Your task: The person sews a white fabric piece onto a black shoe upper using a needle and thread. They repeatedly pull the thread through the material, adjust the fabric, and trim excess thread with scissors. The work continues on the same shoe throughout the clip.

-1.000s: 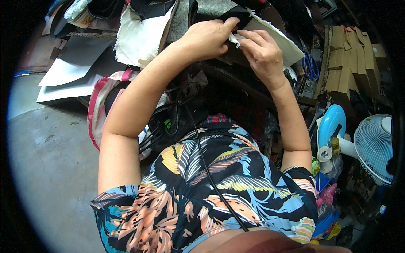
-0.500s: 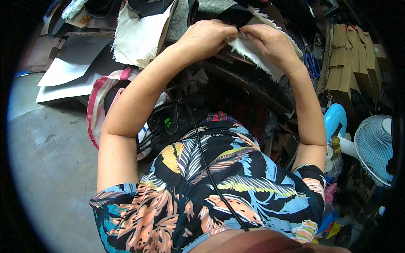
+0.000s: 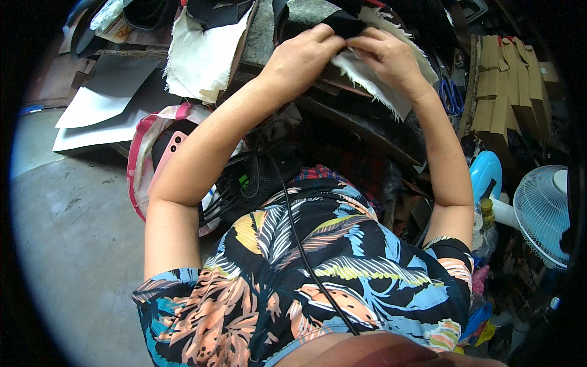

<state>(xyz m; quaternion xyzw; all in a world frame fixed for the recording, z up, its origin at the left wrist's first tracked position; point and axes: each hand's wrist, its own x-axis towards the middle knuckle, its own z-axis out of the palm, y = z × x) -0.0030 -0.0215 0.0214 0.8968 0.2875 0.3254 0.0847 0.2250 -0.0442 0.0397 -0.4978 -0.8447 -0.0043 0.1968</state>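
At the work surface's near edge, both hands meet over a piece of black material [image 3: 343, 23] backed with frayed white cloth [image 3: 367, 76]. My left hand [image 3: 304, 58] has its fingers closed on the black piece's near edge. Close beside it, my right hand [image 3: 389, 61] pinches the same edge, with the white cloth hanging under its palm. The fingertips almost touch, and whatever lies between them is too small to make out. Another frayed white cloth piece [image 3: 205, 58] with black material on top lies to the left of my left hand.
Blue-handled scissors [image 3: 451, 96] hang right of my right hand, near folded brown cardboard [image 3: 504, 85]. A white fan [image 3: 541, 217] stands at right. Below my left forearm are a pink-rimmed bag [image 3: 137, 165] and a pink phone [image 3: 168, 158]. White sheets [image 3: 104, 92] jut out at left.
My left hand has shifted slightly, its fingers reaching higher over the black material. The right hand has moved a little upward and left. More of the pink phone shows beside my left arm.
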